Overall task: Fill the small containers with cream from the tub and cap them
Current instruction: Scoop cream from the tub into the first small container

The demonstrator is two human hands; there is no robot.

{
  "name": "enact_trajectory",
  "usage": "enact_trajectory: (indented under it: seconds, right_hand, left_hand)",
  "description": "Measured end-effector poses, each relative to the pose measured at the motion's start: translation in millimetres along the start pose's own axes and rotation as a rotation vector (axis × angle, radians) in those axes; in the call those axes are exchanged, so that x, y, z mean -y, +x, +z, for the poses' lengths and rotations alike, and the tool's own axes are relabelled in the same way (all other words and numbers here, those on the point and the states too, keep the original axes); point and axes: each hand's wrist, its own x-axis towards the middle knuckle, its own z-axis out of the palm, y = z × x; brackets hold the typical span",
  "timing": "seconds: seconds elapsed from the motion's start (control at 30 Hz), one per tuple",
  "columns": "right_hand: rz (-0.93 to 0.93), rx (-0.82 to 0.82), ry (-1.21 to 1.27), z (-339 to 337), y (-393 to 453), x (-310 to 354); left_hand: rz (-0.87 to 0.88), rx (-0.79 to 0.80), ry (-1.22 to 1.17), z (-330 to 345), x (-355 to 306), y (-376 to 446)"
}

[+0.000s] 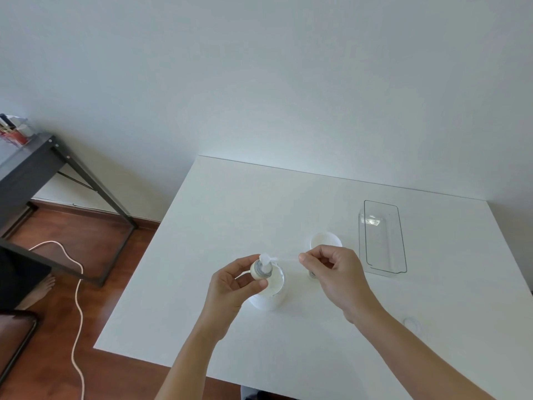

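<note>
My left hand [230,284] holds a small clear container [261,268] tilted above the open white cream tub [271,293] on the white table. My right hand [334,272] pinches a thin clear spatula [277,258] whose tip, with a dab of cream, touches the container's mouth. The tub's white lid [325,240] lies upturned just behind my right hand. Another small container [312,274] stands partly hidden under my right hand.
A clear plastic tray [382,236] sits at the right of the table [230,197]. A small clear cap [411,322] lies near the front right. A dark desk, a cable on the wooden floor and someone's foot are to the left.
</note>
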Motion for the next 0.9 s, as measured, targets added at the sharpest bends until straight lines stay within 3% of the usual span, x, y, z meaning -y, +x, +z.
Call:
enact_trajectory:
  seconds: [0.17, 0.37, 0.5, 0.63, 0.7, 0.77, 0.9]
  right_hand:
    - [-0.045, 0.103, -0.053, -8, 4, 6]
    - [-0.023, 0.017, 0.008, -17, 12, -4]
    - [-0.234, -0.053, -0.395, 2, 14, -23]
    - [-0.442, 0.076, -0.936, 30, 22, -38]
    - [-0.454, 0.141, -1.075, 44, 26, -41]
    - [-0.402, 0.186, -1.077, 55, 28, -42]
    - [-0.166, 0.129, -0.786, 54, 30, -43]
  left_hand:
    - [-0.019, -0.027, 0.008, -3, 0, 1]
    - [0.008, -0.094, -0.009, -11, 2, 2]
    - [0.018, -0.115, -0.018, -18, 5, 2]
    - [0.011, -0.121, -0.02, -22, 8, 1]
    - [0.008, -0.122, -0.018, -22, 8, 1]
    - [0.007, -0.133, -0.02, -23, 8, -1]
    - [0.008, -0.173, -0.033, -28, 7, -3]
